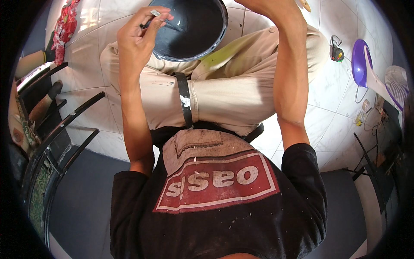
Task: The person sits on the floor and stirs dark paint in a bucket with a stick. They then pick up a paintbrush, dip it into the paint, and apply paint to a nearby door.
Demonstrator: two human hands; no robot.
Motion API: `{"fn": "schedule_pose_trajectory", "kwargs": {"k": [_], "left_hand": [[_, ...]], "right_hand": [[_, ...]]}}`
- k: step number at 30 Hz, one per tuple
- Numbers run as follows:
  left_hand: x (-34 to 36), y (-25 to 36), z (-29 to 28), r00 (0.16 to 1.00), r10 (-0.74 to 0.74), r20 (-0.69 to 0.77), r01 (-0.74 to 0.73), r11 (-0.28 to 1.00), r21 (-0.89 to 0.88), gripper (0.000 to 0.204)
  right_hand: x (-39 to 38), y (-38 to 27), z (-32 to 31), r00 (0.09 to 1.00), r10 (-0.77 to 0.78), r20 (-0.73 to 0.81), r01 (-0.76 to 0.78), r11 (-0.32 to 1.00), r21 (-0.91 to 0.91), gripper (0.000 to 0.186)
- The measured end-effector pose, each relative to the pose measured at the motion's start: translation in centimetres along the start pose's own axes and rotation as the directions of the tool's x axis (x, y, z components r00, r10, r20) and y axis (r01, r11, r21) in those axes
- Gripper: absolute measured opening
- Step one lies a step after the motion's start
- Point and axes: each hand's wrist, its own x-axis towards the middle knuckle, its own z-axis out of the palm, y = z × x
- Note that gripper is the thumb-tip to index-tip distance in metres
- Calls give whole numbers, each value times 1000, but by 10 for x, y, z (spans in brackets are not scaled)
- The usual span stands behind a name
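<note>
In front of my crossed legs stands a round dark grey-blue bucket (219, 38) with pale smears along its rim. Its inside is dark and slick-looking. My left hand (140, 34) is over the bucket's left rim, fingers closed in a pinch. Between thumb and fingers sits a thin tool with a pale end (155, 13); its kind cannot be made out. My right hand (261, 5) is at the top edge, to the right of the bucket. Its fingers are cut off by the frame, so what it touches is hidden.
White tiles (332, 93) cover the floor. To the right lie a small black tape measure (337, 53), a purple-and-white fan (360, 64) and thin wires (377, 116). At left are black metal chair bars (75, 114), another person's foot (54, 90) and a red patterned cloth (64, 32).
</note>
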Motion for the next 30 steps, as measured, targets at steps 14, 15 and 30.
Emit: {"fn": "schedule_pose_trajectory", "kwargs": {"k": [14, 15, 30], "left_hand": [[4, -9, -8, 957, 150, -250, -173, 982, -72, 17], [3, -7, -8, 977, 113, -180, -120, 992, -30, 17], [-1, -4, -5, 997, -57, 57, 61, 995, -72, 20]], "right_hand": [[0, 1, 1, 1000, -3, 8, 3, 1000, 0, 31], [1, 1, 1, 1000, -5, 2, 5, 1000, 12, 31], [1, 0, 2, 1000, -10, -7, 10, 1000, 7, 31]]}}
